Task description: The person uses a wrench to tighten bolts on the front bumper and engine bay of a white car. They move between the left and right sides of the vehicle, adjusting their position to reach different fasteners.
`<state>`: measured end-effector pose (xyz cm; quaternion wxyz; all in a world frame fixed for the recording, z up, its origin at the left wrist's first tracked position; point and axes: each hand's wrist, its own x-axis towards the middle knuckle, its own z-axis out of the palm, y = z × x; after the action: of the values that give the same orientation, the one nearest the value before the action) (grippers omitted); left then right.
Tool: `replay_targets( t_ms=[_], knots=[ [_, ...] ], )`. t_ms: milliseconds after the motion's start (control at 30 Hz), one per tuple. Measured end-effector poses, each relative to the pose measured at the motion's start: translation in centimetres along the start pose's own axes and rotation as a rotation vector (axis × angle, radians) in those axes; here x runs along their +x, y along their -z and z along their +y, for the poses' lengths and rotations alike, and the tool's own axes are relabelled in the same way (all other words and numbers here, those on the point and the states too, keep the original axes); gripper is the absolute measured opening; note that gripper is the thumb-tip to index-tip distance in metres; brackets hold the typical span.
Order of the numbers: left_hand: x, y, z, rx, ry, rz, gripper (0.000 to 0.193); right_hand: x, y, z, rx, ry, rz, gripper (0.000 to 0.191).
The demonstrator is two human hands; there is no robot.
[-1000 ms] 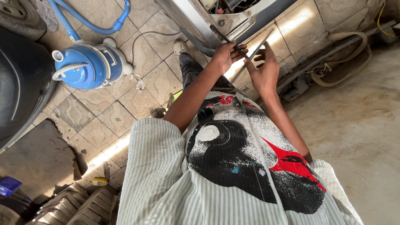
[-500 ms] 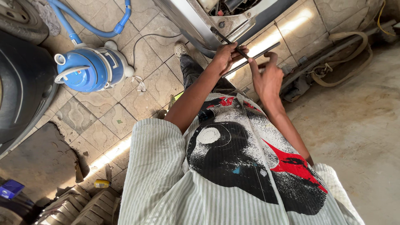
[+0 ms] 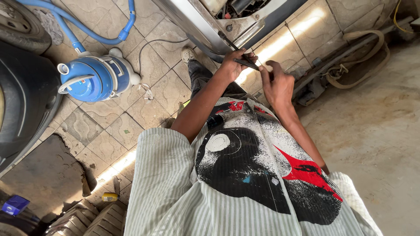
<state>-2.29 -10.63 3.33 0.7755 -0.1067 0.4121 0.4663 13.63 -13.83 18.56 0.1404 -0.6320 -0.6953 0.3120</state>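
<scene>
Black thin rod [image 3: 245, 64] pinched in my left hand [image 3: 234, 65], fingers closed on it, just under silver car body edge [image 3: 197, 24]. My right hand [image 3: 276, 85] beside rod's end, fingers curled, grip unclear. Blue vacuum cleaner [image 3: 94, 78] stands well left on tiled floor [image 3: 144, 105].

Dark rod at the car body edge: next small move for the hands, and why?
Probably steady it with both hands before pressing further. The left hand grips the dark rod close under the grey car body edge, its far end touching the panel, while the right hand sits at the near end with fingers only loosely curled. A firmer right grip would likely stop it slipping.
</scene>
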Motion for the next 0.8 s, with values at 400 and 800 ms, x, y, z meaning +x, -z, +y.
replay_targets(
  t_ms=[400, 800],
  knots=[
    [0.1, 0.0, 1.2, 0.252, 0.077, 0.062, 0.028, 0.5, -0.8, 0.7, 0.117, 0.180, 0.056, 0.034],
    [-0.2, -0.5, 0.6, 0.245, 0.093, 0.021, 0.037, 0.5, -0.3, -0.5, -0.121, -0.208, -0.151, 0.044]
  ],
)
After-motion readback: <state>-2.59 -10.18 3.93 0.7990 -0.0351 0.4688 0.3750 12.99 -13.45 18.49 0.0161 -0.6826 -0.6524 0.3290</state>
